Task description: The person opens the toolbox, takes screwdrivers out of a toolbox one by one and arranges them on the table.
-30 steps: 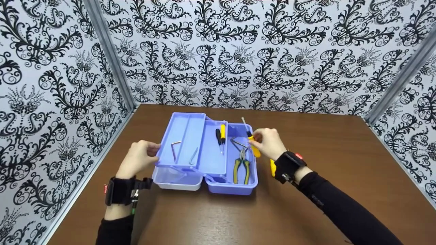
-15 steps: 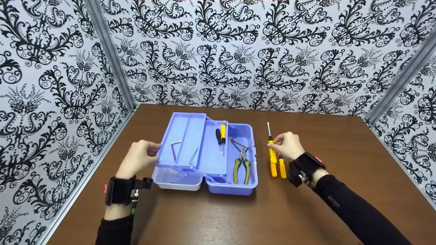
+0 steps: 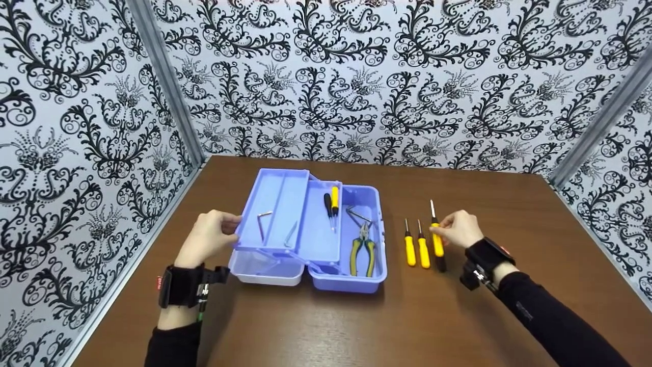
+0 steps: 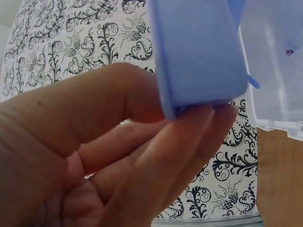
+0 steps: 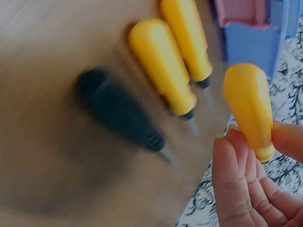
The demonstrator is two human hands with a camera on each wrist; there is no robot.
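Observation:
Fingers and thumb of my left hand [image 3: 206, 238] pinch the left edge of the upper tray [image 3: 291, 201] of a blue-purple toolbox [image 3: 382, 270]; the left wrist view shows this grip on the tray's corner [image 4: 203, 71]. To the box's right, my right hand [image 3: 461, 230] pinches a yellow-handled screwdriver [image 3: 437, 242] near its collar, tip pointing away. In the right wrist view its handle [image 5: 248, 106] stands above a black-handled screwdriver [image 5: 118, 109]. Two more yellow screwdrivers, a nearer one [image 3: 424, 253] and a farther one [image 3: 409, 250], lie side by side on the table.
Pliers [image 3: 362, 251] and a bent dark metal rod [image 3: 358, 214] lie in the box's deep section. The lower tray holds a black-handled screwdriver [image 3: 327, 203] and a yellow one [image 3: 334, 196]. Thin bent metal pieces lie in the upper tray. Patterned walls [image 3: 356, 102] enclose the table.
My right hand has carried the yellow screwdriver rightward from over the box, past the two on the table, to the black-handled one. My left hand has stayed on the tray.

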